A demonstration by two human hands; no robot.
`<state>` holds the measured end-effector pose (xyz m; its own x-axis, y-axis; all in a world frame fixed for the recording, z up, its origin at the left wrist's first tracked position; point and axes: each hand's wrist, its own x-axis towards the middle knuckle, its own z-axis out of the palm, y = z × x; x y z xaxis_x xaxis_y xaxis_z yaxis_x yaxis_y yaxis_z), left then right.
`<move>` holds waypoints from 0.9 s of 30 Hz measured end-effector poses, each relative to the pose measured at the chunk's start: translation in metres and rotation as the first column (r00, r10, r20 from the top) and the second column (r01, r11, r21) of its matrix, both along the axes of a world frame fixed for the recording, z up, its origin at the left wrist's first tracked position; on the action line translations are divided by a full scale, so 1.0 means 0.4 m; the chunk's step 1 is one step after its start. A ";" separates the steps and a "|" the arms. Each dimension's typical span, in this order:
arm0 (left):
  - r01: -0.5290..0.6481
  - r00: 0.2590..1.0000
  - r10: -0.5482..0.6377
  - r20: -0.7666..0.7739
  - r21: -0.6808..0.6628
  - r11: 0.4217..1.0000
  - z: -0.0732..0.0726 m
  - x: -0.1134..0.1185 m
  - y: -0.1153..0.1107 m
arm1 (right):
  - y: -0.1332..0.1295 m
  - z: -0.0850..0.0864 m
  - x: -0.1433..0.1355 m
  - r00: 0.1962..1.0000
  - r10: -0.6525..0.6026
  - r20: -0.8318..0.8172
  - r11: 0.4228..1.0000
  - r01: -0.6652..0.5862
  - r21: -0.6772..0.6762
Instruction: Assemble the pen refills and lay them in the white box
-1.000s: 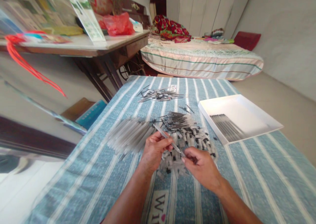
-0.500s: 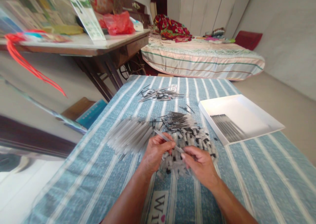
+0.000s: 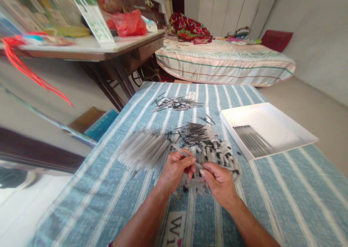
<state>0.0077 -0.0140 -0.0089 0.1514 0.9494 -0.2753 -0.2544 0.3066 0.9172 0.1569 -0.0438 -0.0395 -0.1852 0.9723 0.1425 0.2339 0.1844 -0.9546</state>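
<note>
A slim translucent tube (image 3: 178, 149) slants between my two hands above the table. My left hand (image 3: 178, 167) pinches it around its middle. At the tube's lower right end, my right hand (image 3: 219, 181) has its thumb and fingers closed on it. Left of my hands is a pile of translucent tubes (image 3: 144, 149). Thin dark refills (image 3: 197, 131) are heaped just beyond my hands. Small clear and black caps (image 3: 223, 154) spread around and partly under my right hand. Whether a separate piece sits at my right fingertips is too small to tell.
A white box (image 3: 280, 123) holding a row of grey pens (image 3: 252, 140) stands at the right. Farther back lies another loose pile of thin parts (image 3: 176, 103). The striped cloth (image 3: 108, 189) covers the table; a wooden desk (image 3: 108, 53) is at the left, a bed (image 3: 223, 62) beyond.
My hands have come slightly closer together along the tube, my left hand shifting a little to the right. The camera view has shifted slightly.
</note>
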 end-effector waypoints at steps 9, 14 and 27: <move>-0.028 0.996 0.031 -0.084 0.041 0.999 0.009 -0.007 0.008 | 0.026 0.050 0.009 0.979 0.057 0.197 0.995 -0.071 0.063; 0.053 0.986 -0.042 -0.160 0.066 0.996 0.021 -0.005 0.006 | 0.032 0.081 0.015 0.865 0.085 0.494 0.966 -0.193 0.172; 0.079 0.932 -0.037 -0.362 0.103 0.992 0.029 -0.017 0.017 | 0.217 0.131 0.388 0.108 -0.239 0.965 0.906 0.383 0.181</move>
<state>0.0007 -0.0072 0.0025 0.1185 0.9701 -0.2119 0.1130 0.1989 0.9735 0.3122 0.0432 0.0129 0.2221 0.9747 0.0247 0.9716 -0.2234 0.0778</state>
